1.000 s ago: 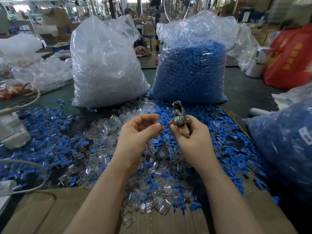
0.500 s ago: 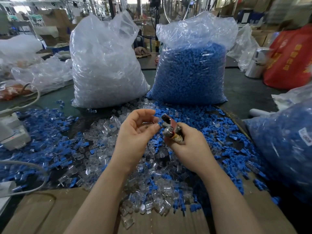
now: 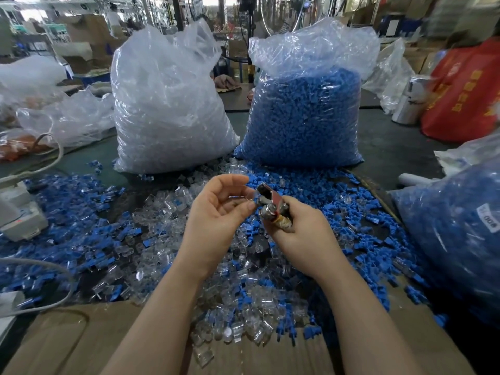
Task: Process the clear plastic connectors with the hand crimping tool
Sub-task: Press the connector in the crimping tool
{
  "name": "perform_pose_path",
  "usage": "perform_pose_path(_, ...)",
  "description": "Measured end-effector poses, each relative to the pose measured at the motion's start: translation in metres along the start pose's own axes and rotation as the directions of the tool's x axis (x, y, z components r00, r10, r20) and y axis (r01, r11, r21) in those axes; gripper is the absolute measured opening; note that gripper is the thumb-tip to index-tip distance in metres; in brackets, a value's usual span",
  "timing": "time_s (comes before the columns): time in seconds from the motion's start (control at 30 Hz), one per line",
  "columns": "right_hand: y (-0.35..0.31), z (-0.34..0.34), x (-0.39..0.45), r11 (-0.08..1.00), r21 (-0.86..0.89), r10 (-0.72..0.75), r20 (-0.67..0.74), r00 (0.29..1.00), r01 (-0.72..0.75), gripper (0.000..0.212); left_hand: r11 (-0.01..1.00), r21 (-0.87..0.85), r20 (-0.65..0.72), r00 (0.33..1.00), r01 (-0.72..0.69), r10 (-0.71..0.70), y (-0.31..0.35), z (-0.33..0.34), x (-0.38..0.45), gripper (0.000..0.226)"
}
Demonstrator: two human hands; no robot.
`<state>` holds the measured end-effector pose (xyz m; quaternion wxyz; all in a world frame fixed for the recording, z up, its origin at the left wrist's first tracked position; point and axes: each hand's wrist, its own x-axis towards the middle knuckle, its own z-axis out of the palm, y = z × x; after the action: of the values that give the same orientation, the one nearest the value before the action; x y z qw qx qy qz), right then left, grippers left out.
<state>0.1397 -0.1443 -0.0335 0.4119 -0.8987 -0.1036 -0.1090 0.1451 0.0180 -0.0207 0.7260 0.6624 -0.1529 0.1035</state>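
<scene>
From the head view, the right hand (image 3: 299,228) grips the small metal hand crimping tool (image 3: 270,205), fingers curled round its lower end, its head tilted up and to the left. The left hand (image 3: 216,212) is raised just beside it, fingers curled, thumb and fingertips meeting at the tool's head; whether they pinch a connector there I cannot tell. Below both hands, loose clear plastic connectors (image 3: 162,250) lie heaped on the bench, mixed with blue plastic pieces (image 3: 349,196). Behind stand a bag of clear parts (image 3: 165,104) and a bag of blue parts (image 3: 305,112), side by side
</scene>
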Motion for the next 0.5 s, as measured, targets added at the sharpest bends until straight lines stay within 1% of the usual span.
perform_pose_path(0.2,-0.0011,0.0009,0.0003,0.998,-0.056,-0.002,-0.031,1.000,0.001,0.010,1.000,-0.004,-0.008,1.000,0.002,-0.002,0.0007,-0.0005,-0.0002,0.035)
perform_pose_path(0.33,-0.0021,0.0019,0.0001,0.992,-0.127,-0.014,-0.039,0.999,0.009,0.010,1.000,0.006,-0.009,1.000,0.013,-0.012,-0.0005,-0.0003,-0.0015,0.036)
perform_pose_path(0.5,-0.0014,0.0023,-0.0008,0.983,-0.183,-0.033,-0.045,0.998,0.024,0.014,1.000,0.011,-0.013,1.000,0.021,-0.021,-0.0020,-0.0014,-0.0020,0.036)
